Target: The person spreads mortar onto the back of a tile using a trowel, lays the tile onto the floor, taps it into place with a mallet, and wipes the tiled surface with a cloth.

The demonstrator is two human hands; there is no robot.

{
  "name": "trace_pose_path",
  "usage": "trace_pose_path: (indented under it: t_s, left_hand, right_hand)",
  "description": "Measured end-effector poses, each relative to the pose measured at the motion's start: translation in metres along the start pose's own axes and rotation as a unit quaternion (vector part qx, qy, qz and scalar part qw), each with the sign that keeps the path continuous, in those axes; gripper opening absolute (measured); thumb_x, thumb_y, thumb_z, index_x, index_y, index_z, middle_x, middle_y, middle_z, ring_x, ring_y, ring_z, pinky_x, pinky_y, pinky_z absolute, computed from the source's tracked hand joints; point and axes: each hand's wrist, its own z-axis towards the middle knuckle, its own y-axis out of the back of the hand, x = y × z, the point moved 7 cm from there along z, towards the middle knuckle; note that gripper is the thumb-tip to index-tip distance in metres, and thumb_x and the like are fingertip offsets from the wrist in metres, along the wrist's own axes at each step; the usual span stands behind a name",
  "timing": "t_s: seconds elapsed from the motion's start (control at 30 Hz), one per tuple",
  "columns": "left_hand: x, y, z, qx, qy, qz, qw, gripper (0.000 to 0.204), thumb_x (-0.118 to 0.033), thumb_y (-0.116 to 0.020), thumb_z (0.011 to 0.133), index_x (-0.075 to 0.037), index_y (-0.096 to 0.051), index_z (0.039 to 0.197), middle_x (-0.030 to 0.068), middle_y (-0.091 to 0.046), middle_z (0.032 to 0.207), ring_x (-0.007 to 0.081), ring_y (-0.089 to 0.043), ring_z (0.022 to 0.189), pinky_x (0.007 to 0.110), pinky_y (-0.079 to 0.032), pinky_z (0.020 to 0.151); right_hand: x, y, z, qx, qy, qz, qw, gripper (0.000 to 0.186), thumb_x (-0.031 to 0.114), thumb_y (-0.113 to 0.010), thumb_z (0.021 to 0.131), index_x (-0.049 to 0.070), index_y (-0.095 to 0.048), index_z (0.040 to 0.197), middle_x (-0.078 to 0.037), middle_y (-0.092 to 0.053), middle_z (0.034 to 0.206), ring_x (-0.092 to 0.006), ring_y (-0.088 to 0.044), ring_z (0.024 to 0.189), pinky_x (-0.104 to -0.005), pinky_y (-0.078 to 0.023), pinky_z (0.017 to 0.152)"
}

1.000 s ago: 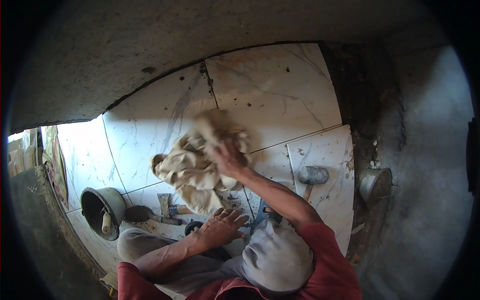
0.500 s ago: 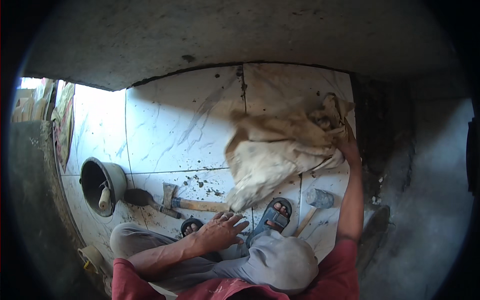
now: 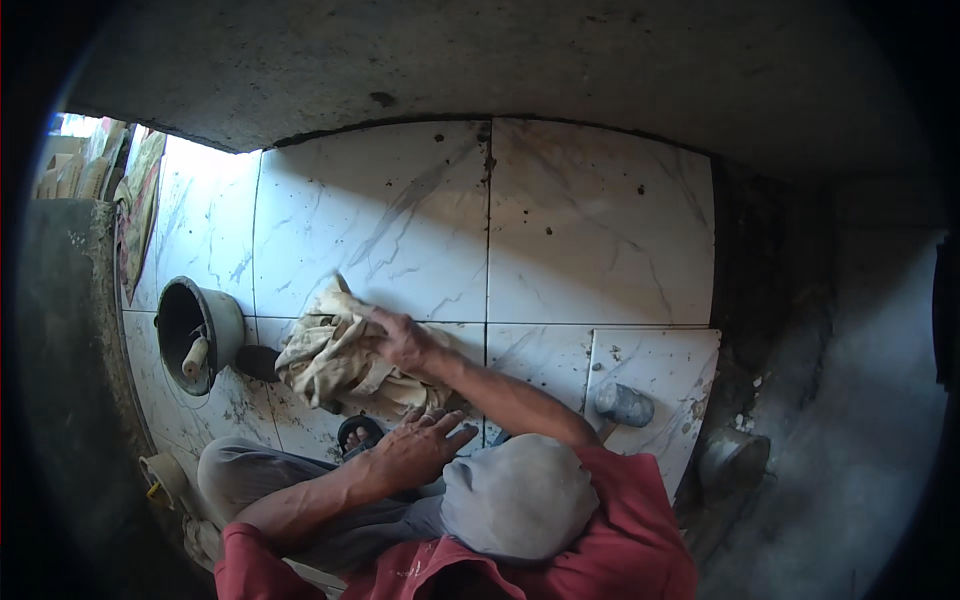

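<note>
My right hand (image 3: pixel 402 342) is closed on a crumpled beige cloth (image 3: pixel 325 358), which lies bunched on the marbled white tiles just right of the bucket. My right arm reaches across to the left over my bent knee. My left hand (image 3: pixel 425 445) is held near my sandal (image 3: pixel 360 437), fingers stretched out and slightly apart, with nothing in it. The cloth covers the place where a hatchet lay. From the cloth's left edge sticks out a dark rounded blade (image 3: pixel 257 363); its handle is hidden.
A bucket (image 3: pixel 228 325) lies tipped at the left, with a pale-handled tool (image 3: pixel 195 357) in it. A mallet (image 3: pixel 625 405) rests on a separate tile (image 3: pixel 655 355) at the right. Concrete (image 3: pixel 500 60) borders the far side. Crumbs of debris dot the tiles.
My right hand has swept the cloth from the far right to the left, down over the hatchet. The far right tiles are now uncovered. My left hand has barely moved.
</note>
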Motion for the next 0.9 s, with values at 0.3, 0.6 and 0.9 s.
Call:
trace_pose_path:
  t_s: [0.3,0.6,0.9]
  left_hand:
    - [0.009,0.016,-0.017,-0.058,0.045,-0.048,0.996,0.058,-0.033,-0.064,0.084,-0.011,-0.047,0.135,0.0164,-0.045,0.138,0.0339,-0.046,0.126,0.048,-0.037,0.106]
    - [0.001,0.011,-0.030,-0.006,0.052,-0.046,0.998,0.048,-0.024,-0.060,0.083,-0.011,-0.053,0.129,0.0163,-0.046,0.137,0.0339,-0.043,0.129,0.053,-0.033,0.107]
    - [-0.005,0.035,-0.062,-0.009,0.031,0.073,0.997,0.042,-0.019,-0.053,0.086,-0.009,-0.053,0.127,0.0177,-0.048,0.135,0.0336,-0.043,0.129,0.053,-0.033,0.107]
  right_hand:
    - [0.010,0.277,-0.125,-0.012,-0.213,-0.233,0.949,0.065,0.015,-0.074,0.076,0.012,-0.049,0.135,-0.017,-0.057,0.122,-0.0335,-0.053,0.118,-0.0447,-0.043,0.099]
    - [-0.040,0.024,-0.080,-0.078,-0.135,-0.506,0.848,0.062,0.031,-0.059,0.079,0.011,-0.045,0.137,-0.024,-0.045,0.127,-0.0432,-0.037,0.125,-0.0665,-0.026,0.100]
    - [-0.020,0.054,0.077,-0.075,0.119,-0.382,0.913,0.042,0.008,-0.052,0.082,0.016,-0.059,0.122,-0.014,-0.057,0.121,-0.0339,-0.052,0.112,-0.0478,-0.043,0.091]
